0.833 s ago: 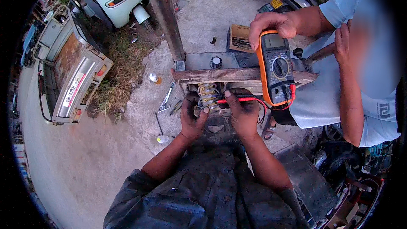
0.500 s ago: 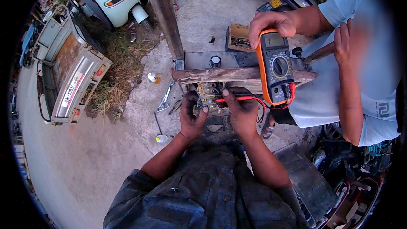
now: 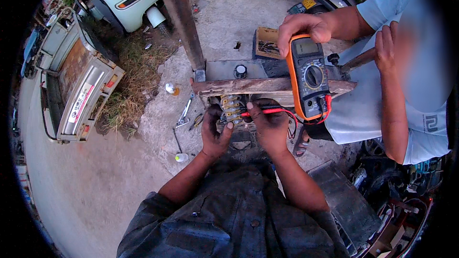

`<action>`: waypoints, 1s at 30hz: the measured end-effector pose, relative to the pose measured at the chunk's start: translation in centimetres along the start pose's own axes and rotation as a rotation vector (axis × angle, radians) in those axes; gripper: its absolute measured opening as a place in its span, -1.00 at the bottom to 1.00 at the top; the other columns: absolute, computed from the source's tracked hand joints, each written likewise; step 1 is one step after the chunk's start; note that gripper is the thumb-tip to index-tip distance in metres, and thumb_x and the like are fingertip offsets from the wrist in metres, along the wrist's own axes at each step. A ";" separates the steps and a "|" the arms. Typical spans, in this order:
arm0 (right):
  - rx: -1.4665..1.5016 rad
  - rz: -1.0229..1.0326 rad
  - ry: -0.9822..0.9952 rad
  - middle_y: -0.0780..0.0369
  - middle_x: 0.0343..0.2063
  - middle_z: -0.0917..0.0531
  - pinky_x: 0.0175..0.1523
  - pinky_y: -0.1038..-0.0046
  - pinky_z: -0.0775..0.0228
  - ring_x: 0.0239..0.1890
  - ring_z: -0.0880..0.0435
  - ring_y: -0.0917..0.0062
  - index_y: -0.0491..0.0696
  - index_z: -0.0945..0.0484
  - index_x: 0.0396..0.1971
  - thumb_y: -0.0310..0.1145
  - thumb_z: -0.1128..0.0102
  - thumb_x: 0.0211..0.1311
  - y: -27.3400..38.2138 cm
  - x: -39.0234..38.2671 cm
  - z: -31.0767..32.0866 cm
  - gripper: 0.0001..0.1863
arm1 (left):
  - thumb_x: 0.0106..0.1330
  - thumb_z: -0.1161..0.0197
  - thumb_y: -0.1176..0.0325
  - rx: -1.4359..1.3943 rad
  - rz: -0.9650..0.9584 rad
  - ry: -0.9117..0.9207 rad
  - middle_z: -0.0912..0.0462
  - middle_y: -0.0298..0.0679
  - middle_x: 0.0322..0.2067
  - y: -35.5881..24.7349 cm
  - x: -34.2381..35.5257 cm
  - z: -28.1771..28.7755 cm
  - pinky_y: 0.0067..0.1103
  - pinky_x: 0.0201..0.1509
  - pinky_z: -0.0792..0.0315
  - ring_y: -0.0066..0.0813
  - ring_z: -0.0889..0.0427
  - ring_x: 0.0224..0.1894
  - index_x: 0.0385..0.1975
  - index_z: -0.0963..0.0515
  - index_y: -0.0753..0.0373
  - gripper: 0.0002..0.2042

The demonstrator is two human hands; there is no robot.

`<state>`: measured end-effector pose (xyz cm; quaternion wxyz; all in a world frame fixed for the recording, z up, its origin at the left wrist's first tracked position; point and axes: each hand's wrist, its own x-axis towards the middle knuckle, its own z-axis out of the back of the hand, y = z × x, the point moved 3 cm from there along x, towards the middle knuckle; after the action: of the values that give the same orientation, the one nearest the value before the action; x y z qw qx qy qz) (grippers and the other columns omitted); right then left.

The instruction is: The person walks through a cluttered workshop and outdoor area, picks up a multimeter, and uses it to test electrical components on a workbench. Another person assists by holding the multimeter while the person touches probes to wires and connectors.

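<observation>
The right hand [image 3: 271,129] pinches a red test probe [image 3: 273,111] at the terminal block [image 3: 231,106]; on its left, the left hand [image 3: 213,131] curls, grip unclear; a co-worker [image 3: 356,112] holds a digital multimeter [image 3: 310,80].

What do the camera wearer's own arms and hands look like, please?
The left hand and right hand are ungloved, with what looks like grime on the fingers. The forearms are bare, without visible watches; wrinkled dark grey fabric sleeves end near the elbows.

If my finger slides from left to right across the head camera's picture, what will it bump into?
Cargo bed → silver tool → left hand → right hand → orange-and-black meter → the other person's upright forearm.
</observation>
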<state>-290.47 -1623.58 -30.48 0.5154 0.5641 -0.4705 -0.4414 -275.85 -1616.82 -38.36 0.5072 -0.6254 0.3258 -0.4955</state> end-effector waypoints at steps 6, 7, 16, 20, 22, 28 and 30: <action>0.088 -0.027 0.003 0.27 -0.37 -0.65 -0.18 0.56 -0.46 -0.32 -0.59 0.66 -0.19 -0.55 -0.29 -0.51 -0.24 0.21 0.3 -0.1 -0.8 -0.89 | 0.19 -0.24 0.36 -0.102 0.086 -0.157 -0.42 -0.15 -0.06 0.2 -0.3 -0.6 -0.47 0.17 -0.26 -0.35 -0.41 0.02 0.03 -0.29 0.38 -0.55; 0.093 -0.011 0.022 0.26 -0.33 -0.65 -0.16 0.53 -0.46 -0.29 -0.59 0.64 -0.20 -0.55 -0.26 -0.50 -0.24 0.21 0.4 -0.2 -0.6 -0.87 | 0.19 -0.24 0.36 -0.115 0.104 -0.150 -0.42 -0.15 -0.05 0.4 -0.5 -0.4 -0.47 0.18 -0.25 -0.36 -0.41 0.03 0.05 -0.28 0.38 -0.54; 0.008 0.075 0.044 0.25 -0.38 -0.63 -0.19 0.55 -0.43 -0.32 -0.55 0.66 -0.20 -0.53 -0.31 -0.52 -0.25 0.19 1.0 0.0 -0.6 -0.89 | 0.19 -0.23 0.36 -0.144 0.053 -0.143 -0.37 -0.19 -0.06 0.5 -0.3 -0.4 -0.46 0.20 -0.19 -0.39 -0.35 0.03 -0.02 -0.26 0.32 -0.59; -0.044 0.041 0.076 0.23 -0.31 -0.66 -0.12 0.49 -0.44 -0.25 -0.59 0.58 -0.21 -0.54 -0.21 -0.48 -0.20 0.23 0.7 0.0 -0.4 -0.83 | 0.19 -0.23 0.35 -0.161 0.046 -0.110 -0.37 -0.18 -0.05 0.3 -0.1 -0.3 -0.46 0.20 -0.19 -0.39 -0.35 0.04 0.02 -0.25 0.33 -0.55; -0.012 0.036 0.077 0.23 -0.29 -0.66 -0.11 0.49 -0.45 -0.24 -0.59 0.58 -0.21 -0.54 -0.20 -0.48 -0.20 0.23 1.0 0.0 -0.5 -0.83 | 0.20 -0.23 0.35 -0.150 0.043 -0.120 -0.37 -0.17 -0.05 -0.2 0.0 -0.4 -0.46 0.20 -0.19 -0.39 -0.35 0.04 0.02 -0.24 0.33 -0.55; 0.038 0.025 0.090 0.21 -0.24 -0.65 -0.10 0.48 -0.45 -0.20 -0.60 0.59 -0.21 -0.55 -0.19 -0.47 -0.21 0.24 0.7 -0.1 -0.5 -0.82 | 0.20 -0.24 0.32 -0.110 0.055 -0.136 -0.36 -0.19 -0.06 0.2 -0.3 -0.3 -0.47 0.18 -0.20 -0.42 -0.33 0.02 -0.01 -0.24 0.33 -0.56; 0.031 0.016 0.083 0.21 -0.23 -0.65 -0.10 0.48 -0.45 -0.20 -0.59 0.59 -0.21 -0.55 -0.20 -0.47 -0.21 0.24 0.6 -0.1 -0.4 -0.82 | 0.20 -0.23 0.32 -0.127 0.054 -0.115 -0.35 -0.20 -0.08 0.2 -0.2 -0.3 -0.48 0.17 -0.20 -0.42 -0.33 0.01 -0.01 -0.24 0.33 -0.57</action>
<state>-290.11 -1623.39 -29.83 0.5292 0.5861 -0.4598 -0.4062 -276.19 -1616.75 -38.63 0.4976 -0.6748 0.3435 -0.4231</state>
